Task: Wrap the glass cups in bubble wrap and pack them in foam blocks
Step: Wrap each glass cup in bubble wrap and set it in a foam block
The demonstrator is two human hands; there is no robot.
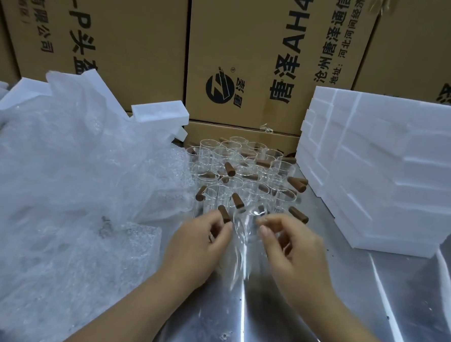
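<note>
Packing looks barely begun. Near the middle of the metal tabletop (322, 295), the left hand (201, 240) has its fingers curled round the brown handle (224, 214) of one glass cup (240, 232), which is bare and blurred. The right hand (291, 246) is curled at the cup's other side, but I cannot tell whether it grips the cup. Just behind, towards the back edge, the other glass cups (240, 169) stand crowded together, all unwrapped as far as I can see. The bubble wrap (73, 174) is heaped along the left side, and the foam blocks (377, 167) are stacked at the right edge. No foam block visibly holds a cup. By my judgement, nearly every cup is still to be wrapped and packed.
</note>
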